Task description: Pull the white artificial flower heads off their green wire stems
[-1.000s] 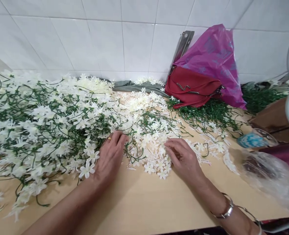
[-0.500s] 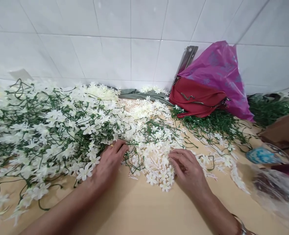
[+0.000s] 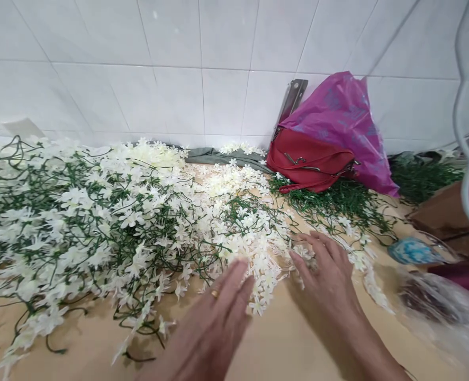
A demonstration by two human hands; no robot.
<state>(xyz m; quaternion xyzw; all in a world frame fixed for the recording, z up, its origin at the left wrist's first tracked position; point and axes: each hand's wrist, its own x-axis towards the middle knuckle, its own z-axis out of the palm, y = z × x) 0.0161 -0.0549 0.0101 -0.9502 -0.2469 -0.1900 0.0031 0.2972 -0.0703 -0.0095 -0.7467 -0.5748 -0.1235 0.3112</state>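
Observation:
My left hand (image 3: 216,320), a ring on one finger, reaches in from the front edge with its fingers stretched out, slightly blurred, and nothing in them. Its fingertips hover at the near side of a scatter of loose white artificial flower heads (image 3: 264,286). To the right, my right hand (image 3: 332,278) is spread over the scatter's right side, thumb apart from the fingers. A few white petals (image 3: 306,254) show between thumb and fingers; whether they are touched I cannot tell. On the left lies a large heap of white flowers on green stems (image 3: 99,222).
A red handbag (image 3: 314,161) and a pink plastic bag (image 3: 343,116) lean by the tiled wall (image 3: 226,100). Green stems (image 3: 337,198) lie beneath them. At right are a blue-patterned item (image 3: 413,251), a clear plastic bag (image 3: 441,317) and a hanging white cable (image 3: 459,106).
My left hand has pulled out of the flower heap and moved right and nearer. My right hand has shifted right and spread its fingers. The view has turned slightly right.

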